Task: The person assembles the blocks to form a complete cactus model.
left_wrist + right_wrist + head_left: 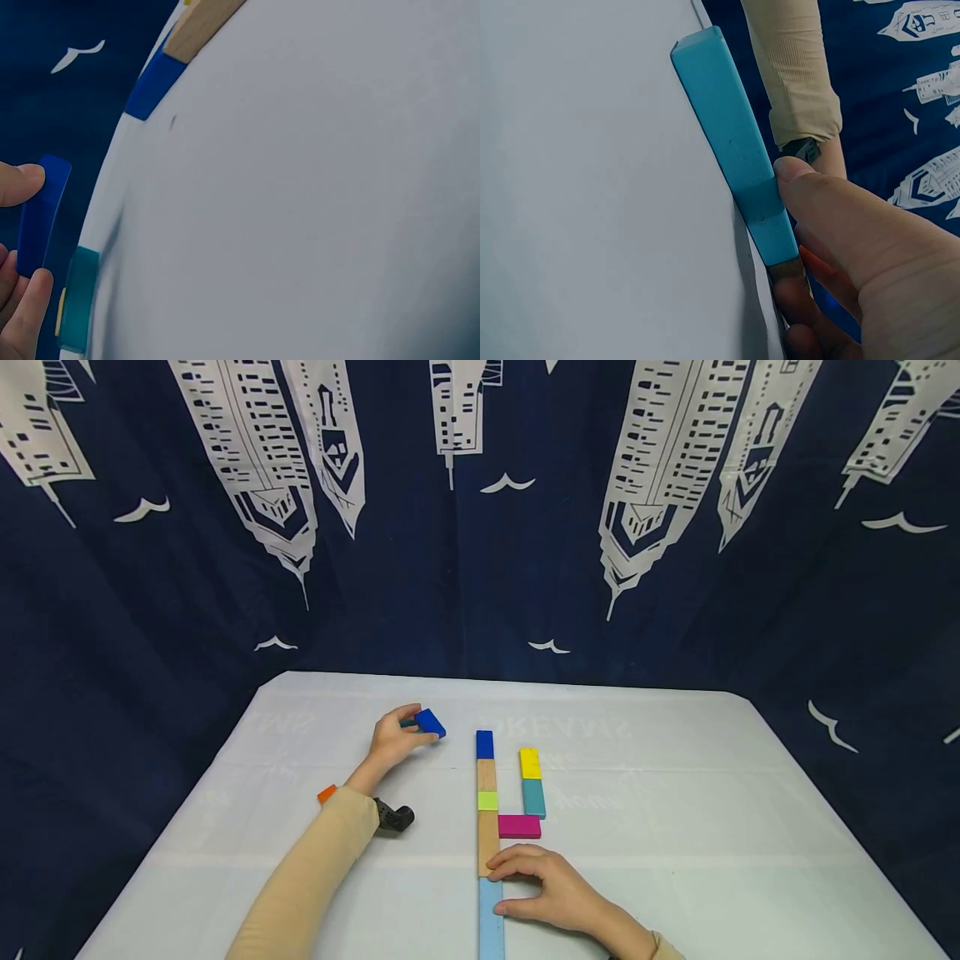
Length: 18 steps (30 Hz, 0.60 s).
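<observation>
A blue block (430, 723) is pinched in my left hand (393, 737), raised at the far left of the row; the left wrist view shows the thumb on one end of this blue block (45, 214) and fingertips on the other. Just behind it lies a teal block (79, 300), mostly covered by the hand in the head view. My right hand (551, 887) rests at the row's near part, its fingertips on the right edge of a long natural wood block (487, 839) and its thumb on a light blue block (491, 927). That light blue block (731, 142) fills the right wrist view.
Beyond the wood block, the row continues with lime green (487, 801), natural wood (486, 775) and blue blocks (484, 745). Right of it lie magenta (519, 827), teal (533, 798) and yellow blocks (529, 764). An orange block (326, 794) sits partly behind the left forearm.
</observation>
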Each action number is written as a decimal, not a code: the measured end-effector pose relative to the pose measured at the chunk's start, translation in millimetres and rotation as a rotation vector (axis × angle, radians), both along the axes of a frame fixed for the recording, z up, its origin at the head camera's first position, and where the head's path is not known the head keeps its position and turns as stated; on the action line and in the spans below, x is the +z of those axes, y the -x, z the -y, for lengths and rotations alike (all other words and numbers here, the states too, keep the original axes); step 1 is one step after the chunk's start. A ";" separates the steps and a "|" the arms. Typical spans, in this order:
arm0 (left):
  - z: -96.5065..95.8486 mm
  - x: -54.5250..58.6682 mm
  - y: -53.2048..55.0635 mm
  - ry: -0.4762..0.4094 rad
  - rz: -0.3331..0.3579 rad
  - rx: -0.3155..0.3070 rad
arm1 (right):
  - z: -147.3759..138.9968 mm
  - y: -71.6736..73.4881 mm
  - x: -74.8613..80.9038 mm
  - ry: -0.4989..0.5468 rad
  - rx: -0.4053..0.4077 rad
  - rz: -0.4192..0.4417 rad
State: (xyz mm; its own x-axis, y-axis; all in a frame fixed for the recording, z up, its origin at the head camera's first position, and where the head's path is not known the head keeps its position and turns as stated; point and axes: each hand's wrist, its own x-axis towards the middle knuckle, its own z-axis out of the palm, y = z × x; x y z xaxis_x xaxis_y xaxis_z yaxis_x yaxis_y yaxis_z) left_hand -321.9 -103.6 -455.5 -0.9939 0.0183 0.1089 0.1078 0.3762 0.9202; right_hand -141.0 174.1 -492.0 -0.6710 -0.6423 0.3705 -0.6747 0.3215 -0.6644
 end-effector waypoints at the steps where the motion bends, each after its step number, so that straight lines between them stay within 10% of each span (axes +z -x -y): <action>1: -1.9 -1.8 -0.9 0.003 0.003 -0.003 | 0.1 0.0 0.1 0.001 0.001 -0.003; 18: -30.6 -17.6 -12.4 0.119 -0.007 0.025 | 1.0 0.4 1.8 -0.033 -0.019 0.053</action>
State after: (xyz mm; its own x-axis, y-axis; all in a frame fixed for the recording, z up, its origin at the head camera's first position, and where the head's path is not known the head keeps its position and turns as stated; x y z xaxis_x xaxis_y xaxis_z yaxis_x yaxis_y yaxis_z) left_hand -309.5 -73.0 -473.1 -0.9934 0.0066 0.1146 0.1034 0.4855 0.8681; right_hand -141.4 173.1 -490.2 -0.7016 -0.6402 0.3130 -0.6321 0.3564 -0.6881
